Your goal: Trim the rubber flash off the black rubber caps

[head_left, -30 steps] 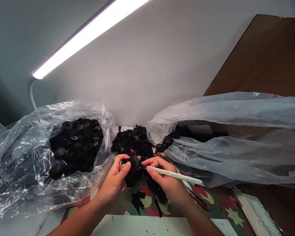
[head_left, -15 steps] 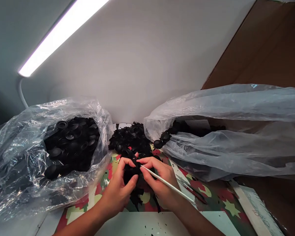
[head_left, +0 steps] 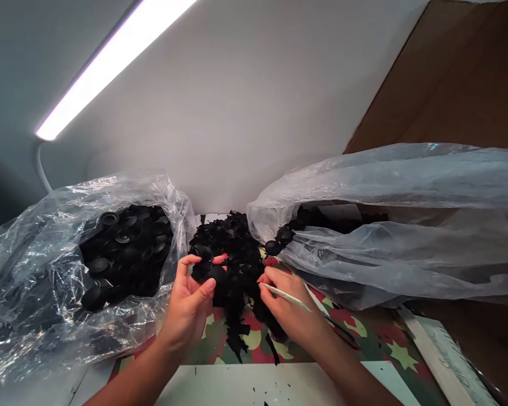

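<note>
My left hand (head_left: 190, 296) grips a round black rubber part (head_left: 217, 277) between thumb and fingers, in front of a heap of black scraps (head_left: 232, 234). To its right, my right hand (head_left: 290, 301) is closed around a thin white stick-like tool (head_left: 285, 295), its tip pointing left toward the scraps. The two hands are apart. Black strips hang down from the heap onto the patterned red, green and yellow surface between my wrists.
A clear plastic bag (head_left: 34, 282) at the left holds many black round parts (head_left: 127, 242). Another plastic bag (head_left: 406, 248) lies open at the right, with black parts at its mouth. Dark slender tools lie beyond my right wrist. A lit lamp (head_left: 110, 67) hangs above.
My hands have moved apart. The left went left and up with the black part, now turned to show its round face; the right shifted right with the white tool, away from the part.
</note>
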The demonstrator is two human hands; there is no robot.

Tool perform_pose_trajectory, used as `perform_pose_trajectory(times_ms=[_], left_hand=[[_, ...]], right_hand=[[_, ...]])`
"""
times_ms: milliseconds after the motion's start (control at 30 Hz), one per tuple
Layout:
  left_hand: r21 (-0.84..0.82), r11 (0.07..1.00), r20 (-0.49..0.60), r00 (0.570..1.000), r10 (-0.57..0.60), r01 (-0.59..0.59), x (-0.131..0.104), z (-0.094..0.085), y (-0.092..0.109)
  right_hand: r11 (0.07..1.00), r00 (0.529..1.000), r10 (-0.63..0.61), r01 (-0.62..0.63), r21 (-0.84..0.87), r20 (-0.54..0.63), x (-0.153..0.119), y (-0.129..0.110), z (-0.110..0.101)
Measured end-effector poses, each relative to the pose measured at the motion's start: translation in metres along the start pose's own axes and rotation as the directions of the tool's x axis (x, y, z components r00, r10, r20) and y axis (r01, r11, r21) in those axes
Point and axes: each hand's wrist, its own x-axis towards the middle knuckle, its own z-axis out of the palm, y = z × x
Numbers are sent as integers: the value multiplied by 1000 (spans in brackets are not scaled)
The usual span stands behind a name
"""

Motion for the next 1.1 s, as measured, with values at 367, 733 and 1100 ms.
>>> perform_pose_trajectory(times_ms=[367, 733, 1100], left_hand=[[-219, 972, -99, 989, -111, 87, 0, 0, 29], [-10, 974, 2, 974, -227, 227, -6, 3, -7], [251, 960, -11, 992, -123, 122, -8, 4, -10]], right_hand=[[984, 983, 164, -156, -92, 86, 0, 20, -20], [872, 998, 52, -27, 489, -38, -3, -30, -3], [885, 963, -120, 214, 413, -242, -12, -42, 4]])
